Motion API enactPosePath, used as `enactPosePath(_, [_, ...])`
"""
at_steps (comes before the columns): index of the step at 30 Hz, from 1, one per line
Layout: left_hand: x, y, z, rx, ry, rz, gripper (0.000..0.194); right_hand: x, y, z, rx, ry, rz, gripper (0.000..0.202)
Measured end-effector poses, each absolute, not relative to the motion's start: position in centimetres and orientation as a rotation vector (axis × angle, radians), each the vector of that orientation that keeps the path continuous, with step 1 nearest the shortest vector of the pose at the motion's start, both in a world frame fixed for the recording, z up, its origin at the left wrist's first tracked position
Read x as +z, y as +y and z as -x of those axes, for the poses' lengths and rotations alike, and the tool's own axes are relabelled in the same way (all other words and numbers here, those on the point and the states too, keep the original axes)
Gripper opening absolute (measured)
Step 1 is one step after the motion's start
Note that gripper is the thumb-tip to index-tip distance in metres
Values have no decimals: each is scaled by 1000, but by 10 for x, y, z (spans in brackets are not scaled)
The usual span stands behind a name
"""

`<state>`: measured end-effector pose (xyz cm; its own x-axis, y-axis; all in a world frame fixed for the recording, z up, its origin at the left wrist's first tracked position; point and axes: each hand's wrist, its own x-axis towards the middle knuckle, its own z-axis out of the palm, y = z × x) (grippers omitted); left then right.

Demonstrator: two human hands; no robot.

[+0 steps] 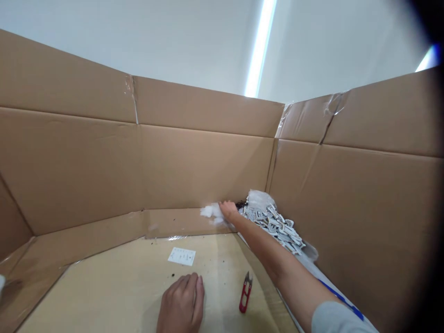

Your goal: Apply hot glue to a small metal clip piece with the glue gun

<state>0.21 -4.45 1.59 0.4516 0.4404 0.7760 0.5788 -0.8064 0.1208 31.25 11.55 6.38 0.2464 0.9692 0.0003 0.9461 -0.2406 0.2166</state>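
2 hands in view. Right hand (228, 210) at full reach, arm running diagonally from lower right to the far side, back of the hand uppermost, fingers at a crumpled white material (212, 211) on the cardboard strip by the back wall. Fingers meet the material's right side; cannot tell whether they are clamped on it, as the fingertips are partly hidden and the material is blurred. Left hand (182, 303) low, near the bottom edge, knuckles up, fingers together and curled under; palm hidden, so cannot tell whether it grips anything. Beyond the left hand: 1 printed paper label (181, 256) flat on the pale table (118, 282). Red snips (245, 293) lie between left hand and right forearm, blades pointing away. Pale flat pieces (277, 226) heaped beyond the right forearm, which covers part of that side; translucent bag (261, 200) at the heap's far end. Cardboard walls (208, 166) stand behind and along both sides.
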Motion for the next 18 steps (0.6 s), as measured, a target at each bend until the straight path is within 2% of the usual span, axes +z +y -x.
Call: enactPosePath(18, [21,-51,-2,-944,-1592,2903,43,83,104,-345,243,1800,-2676,34])
